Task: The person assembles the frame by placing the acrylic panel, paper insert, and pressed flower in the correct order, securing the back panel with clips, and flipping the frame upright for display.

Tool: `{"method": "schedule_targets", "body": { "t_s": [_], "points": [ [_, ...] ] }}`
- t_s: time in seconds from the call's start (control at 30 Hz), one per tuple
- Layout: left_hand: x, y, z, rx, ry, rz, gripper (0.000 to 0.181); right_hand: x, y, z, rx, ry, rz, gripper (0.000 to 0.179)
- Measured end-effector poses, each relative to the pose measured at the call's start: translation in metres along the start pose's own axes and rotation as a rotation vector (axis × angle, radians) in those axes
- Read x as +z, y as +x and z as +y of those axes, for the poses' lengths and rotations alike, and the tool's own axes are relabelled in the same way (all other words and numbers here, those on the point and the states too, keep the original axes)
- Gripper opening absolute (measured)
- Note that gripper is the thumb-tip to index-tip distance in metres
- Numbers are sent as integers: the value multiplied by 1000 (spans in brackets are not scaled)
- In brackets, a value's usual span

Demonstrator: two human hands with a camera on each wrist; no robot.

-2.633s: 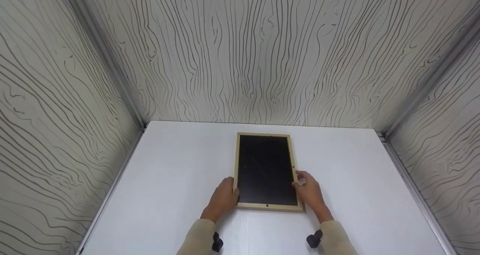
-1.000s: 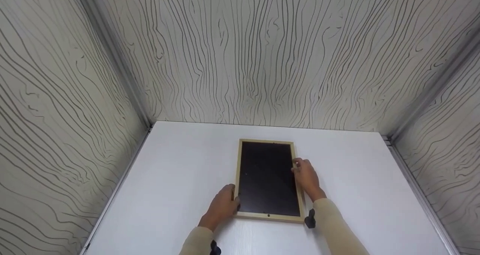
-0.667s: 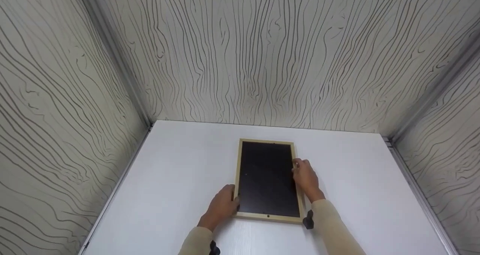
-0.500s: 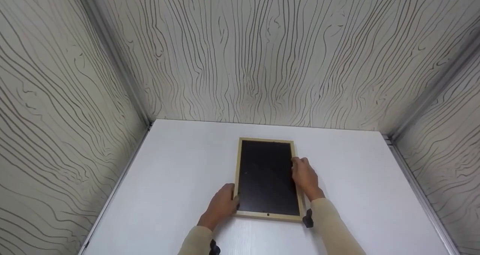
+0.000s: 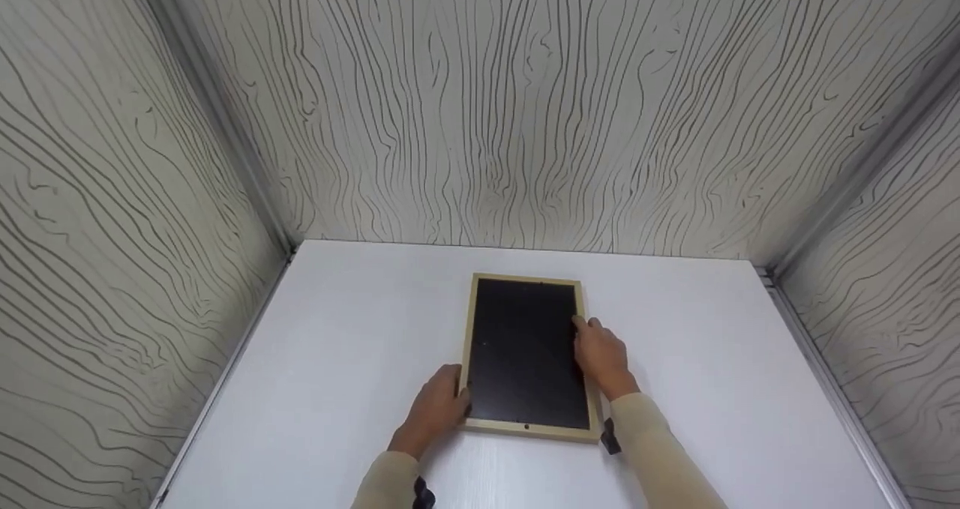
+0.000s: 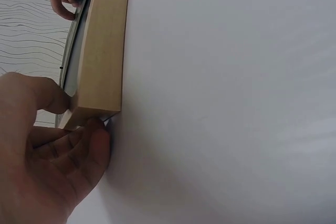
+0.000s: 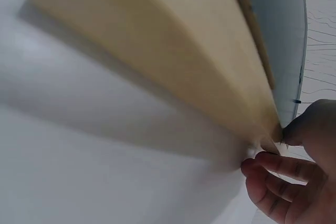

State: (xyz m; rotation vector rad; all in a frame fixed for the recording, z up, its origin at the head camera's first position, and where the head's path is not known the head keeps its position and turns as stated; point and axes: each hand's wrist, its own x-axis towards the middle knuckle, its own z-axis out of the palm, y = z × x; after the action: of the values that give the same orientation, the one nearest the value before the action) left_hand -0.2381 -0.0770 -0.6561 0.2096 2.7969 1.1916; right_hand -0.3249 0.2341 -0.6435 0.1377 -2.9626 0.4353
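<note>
A rectangular picture frame (image 5: pixel 529 351) with a light wooden rim and a black panel lies flat on the white table, its long side pointing away from me. A small dark dot marks the middle of its near rim. My left hand (image 5: pixel 435 408) grips the left rim close to the near corner; in the left wrist view its thumb lies over the wood (image 6: pixel 102 51) and its fingers curl against the edge from below. Higher up on the opposite side, my right hand (image 5: pixel 604 355) pinches the right rim, thumb on top, curled fingers (image 7: pixel 262 182) at the edge in the right wrist view.
The white table (image 5: pixel 337 329) reaches back to a wood-grain patterned wall (image 5: pixel 517 119). Similar panels stand at left and right, with grey metal posts (image 5: pixel 217 112) in the corners. Black wrist devices (image 5: pixel 610 437) sit on both sleeves.
Since the earliest frame my right hand has moved up along the right rim, away from me. Lately its thumb has shifted slightly inward over the rim. My left hand keeps its hold near the corner.
</note>
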Motion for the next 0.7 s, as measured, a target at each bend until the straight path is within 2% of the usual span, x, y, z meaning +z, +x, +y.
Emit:
{"method": "schedule_targets", "body": {
  "t_s": [0.2, 0.4, 0.7],
  "points": [
    [-1, 1, -3, 27, 5, -10, 37, -1, 4, -3, -11, -24, 2, 38],
    [-1, 1, -2, -1, -17, -19, 36, -1, 6, -1, 13, -11, -40, 39],
    [0, 3, -3, -13, -30, -23, 38, 0, 1, 0, 3, -12, -28, 39]
  ]
}}
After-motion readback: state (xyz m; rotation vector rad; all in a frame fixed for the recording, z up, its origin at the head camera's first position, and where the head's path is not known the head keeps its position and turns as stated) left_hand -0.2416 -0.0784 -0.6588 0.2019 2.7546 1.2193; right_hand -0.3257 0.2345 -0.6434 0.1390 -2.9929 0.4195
